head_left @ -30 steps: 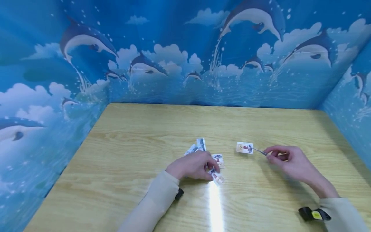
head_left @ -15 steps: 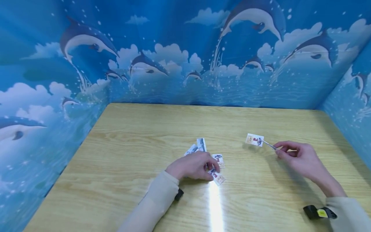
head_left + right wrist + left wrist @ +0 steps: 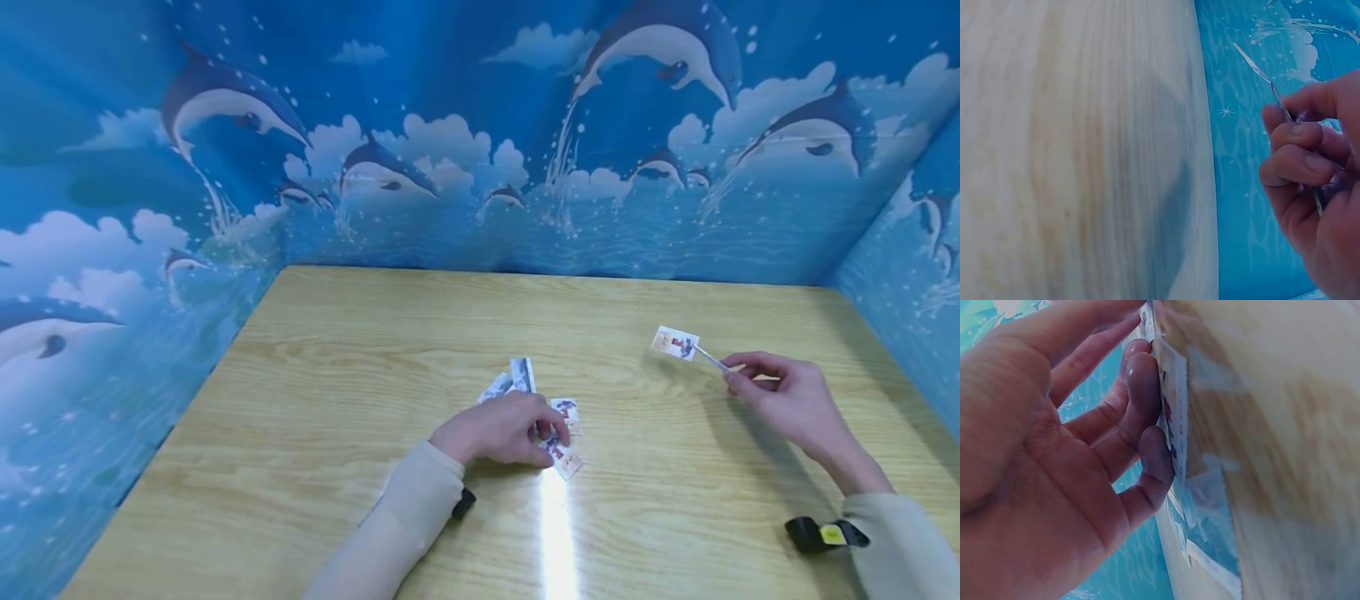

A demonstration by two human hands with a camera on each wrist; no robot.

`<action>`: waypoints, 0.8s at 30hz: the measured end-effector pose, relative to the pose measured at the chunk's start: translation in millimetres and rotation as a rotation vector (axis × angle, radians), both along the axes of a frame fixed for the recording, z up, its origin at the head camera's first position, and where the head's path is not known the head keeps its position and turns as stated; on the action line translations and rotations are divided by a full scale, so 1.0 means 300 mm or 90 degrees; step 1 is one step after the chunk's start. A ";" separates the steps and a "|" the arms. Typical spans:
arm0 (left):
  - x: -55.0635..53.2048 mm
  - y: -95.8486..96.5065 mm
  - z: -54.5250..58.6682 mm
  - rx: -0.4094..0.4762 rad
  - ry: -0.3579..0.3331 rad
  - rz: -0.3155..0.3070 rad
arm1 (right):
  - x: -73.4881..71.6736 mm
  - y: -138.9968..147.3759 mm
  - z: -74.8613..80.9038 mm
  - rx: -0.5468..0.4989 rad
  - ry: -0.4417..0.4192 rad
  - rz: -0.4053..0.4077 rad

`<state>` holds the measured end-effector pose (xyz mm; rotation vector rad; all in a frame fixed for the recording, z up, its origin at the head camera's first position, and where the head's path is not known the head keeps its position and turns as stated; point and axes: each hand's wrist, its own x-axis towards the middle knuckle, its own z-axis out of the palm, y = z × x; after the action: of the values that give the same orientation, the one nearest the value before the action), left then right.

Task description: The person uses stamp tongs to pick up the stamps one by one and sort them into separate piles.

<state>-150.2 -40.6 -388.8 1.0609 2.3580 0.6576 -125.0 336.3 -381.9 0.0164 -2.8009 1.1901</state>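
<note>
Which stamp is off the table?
The stamp in the tweezers, held by the right hand; the others lie on the table by the left hand.

The far side is closed off by a blue printed backdrop point(image 3: 420, 242) showing dolphins point(image 3: 675, 25) and white clouds point(image 3: 442, 137) above water. I observe similar side panels, left point(image 3: 82, 208) and right point(image 3: 915, 283). Table point(image 3: 360, 333): pale wood grain; bright reflected streak point(image 3: 558, 533) at near portion.

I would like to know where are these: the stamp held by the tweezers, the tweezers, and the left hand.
Held stamp point(image 3: 675, 342): head view, middle of its printed face.
Tweezers point(image 3: 712, 358): head view, the exposed shaft.
Left hand point(image 3: 504, 427): head view, on its back.
</note>
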 end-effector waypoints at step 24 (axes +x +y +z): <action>0.005 -0.002 0.005 -0.016 -0.016 0.013 | -0.095 0.056 -0.013 -0.080 -0.043 -0.074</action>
<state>-148.8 -41.2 -387.3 1.0137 2.3525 0.6438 -153.4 353.2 -385.7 -0.1973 -2.7350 1.3586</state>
